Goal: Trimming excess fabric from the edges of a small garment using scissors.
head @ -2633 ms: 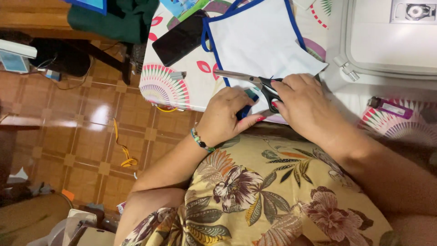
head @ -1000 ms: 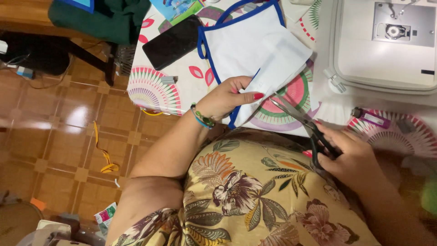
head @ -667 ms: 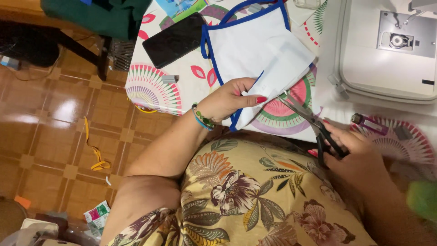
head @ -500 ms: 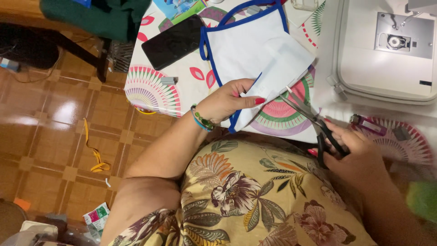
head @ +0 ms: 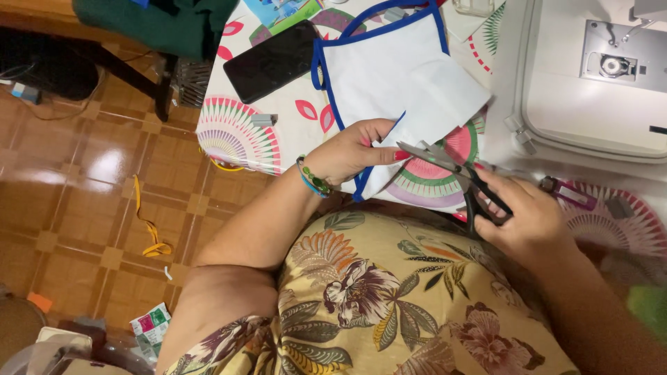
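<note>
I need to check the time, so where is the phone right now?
In the head view the black phone lies face up at the left end of the patterned table, just left of the blue-trimmed white cloth and beside the green fabric.

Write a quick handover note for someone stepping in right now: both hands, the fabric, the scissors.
Left hand pinches the near edge of the white fabric with blue trim, lifting it off the patterned tablecloth.
Right hand grips the black-handled scissors, blades open, tips at the fabric edge.
Phone lies left of the fabric; sewing machine right.
Done: scissors lined up at the edge.
Left: no cut visible yet.
</note>
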